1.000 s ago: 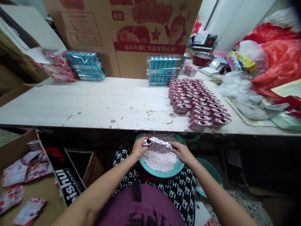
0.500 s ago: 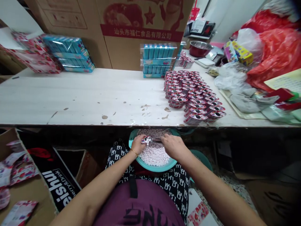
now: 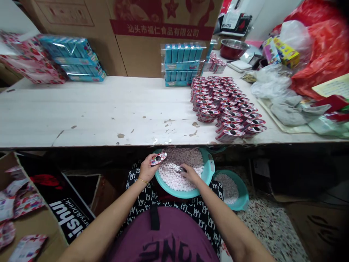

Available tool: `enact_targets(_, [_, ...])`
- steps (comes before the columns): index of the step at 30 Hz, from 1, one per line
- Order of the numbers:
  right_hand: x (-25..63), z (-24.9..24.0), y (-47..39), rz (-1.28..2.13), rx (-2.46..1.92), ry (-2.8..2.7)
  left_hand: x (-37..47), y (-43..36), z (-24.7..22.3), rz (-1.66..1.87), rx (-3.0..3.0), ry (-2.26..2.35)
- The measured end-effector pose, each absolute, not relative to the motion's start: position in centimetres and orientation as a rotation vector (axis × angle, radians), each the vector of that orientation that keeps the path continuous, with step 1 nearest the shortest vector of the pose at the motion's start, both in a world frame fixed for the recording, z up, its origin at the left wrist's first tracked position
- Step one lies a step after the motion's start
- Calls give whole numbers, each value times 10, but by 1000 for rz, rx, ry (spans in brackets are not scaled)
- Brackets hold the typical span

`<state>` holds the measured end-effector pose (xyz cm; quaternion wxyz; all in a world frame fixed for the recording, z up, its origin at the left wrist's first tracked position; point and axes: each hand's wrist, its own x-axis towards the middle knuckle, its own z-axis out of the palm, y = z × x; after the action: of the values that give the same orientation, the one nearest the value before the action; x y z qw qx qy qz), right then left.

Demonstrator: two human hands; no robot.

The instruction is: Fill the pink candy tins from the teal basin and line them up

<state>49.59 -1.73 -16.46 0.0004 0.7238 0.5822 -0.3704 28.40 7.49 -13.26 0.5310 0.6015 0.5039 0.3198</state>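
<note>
My left hand (image 3: 147, 168) is closed around a small printed candy box (image 3: 158, 158) with an oval top and a dark round hole in it. It holds the box at the left rim of a turquoise basin (image 3: 210, 167) on my lap. Small white candies (image 3: 174, 178) fill the basin. Among them, my right hand (image 3: 190, 174) grips a small metal scoop (image 3: 181, 169), its tip partly hidden by the candies and fingers. Rows of similar oval-topped boxes (image 3: 229, 109) stand on the white table (image 3: 131, 112) in front of me.
A second turquoise basin (image 3: 244, 200) of candies sits low at the right. Blue packs (image 3: 181, 62) lean on a large carton (image 3: 141, 54) behind the table. Plastic bags (image 3: 321, 58) lie at right. An open carton (image 3: 40, 218) with printed pouches stands at left.
My right hand has moved the scoop from the box's opening down into the candies. My left hand has shifted left and slightly up with the box; its dark hole now shows.
</note>
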Motion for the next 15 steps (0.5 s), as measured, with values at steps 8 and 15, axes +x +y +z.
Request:
enact_targets(8, [538, -78, -26, -1444, 2452, 2040, 298, 71, -135, 725, 1632, 1166])
enact_targets(15, [517, -12, -5, -736, 2091, 1978, 325, 54, -138, 669, 1787, 1144])
